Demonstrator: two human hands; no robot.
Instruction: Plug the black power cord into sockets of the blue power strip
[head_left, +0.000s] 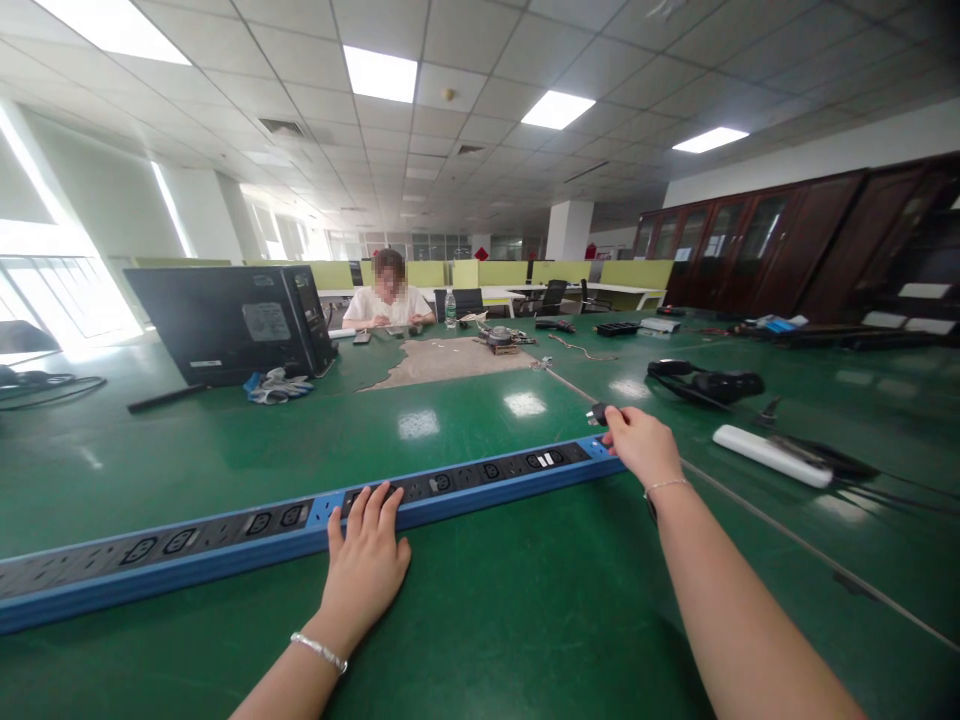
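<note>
A long blue power strip [465, 487] with black sockets lies slantwise across the green table, running out of view at the left. My left hand [369, 545] rests on its middle, fingers spread over the top and thumb along the near side. At the strip's right end, my right hand [641, 445] pinches a small black plug [598, 413] between thumb and fingers. The plug's metal prongs point left, above and apart from the sockets. Lower fingers of that hand are close to the strip's end; whether they touch it I cannot tell.
A black computer case [225, 325] stands at the left, with gloves [276, 386] beside it. Across the table sits a person [386, 295] near a water bottle [451, 308]. At the right lie a black cable bundle [705, 384] and a white power strip [772, 456].
</note>
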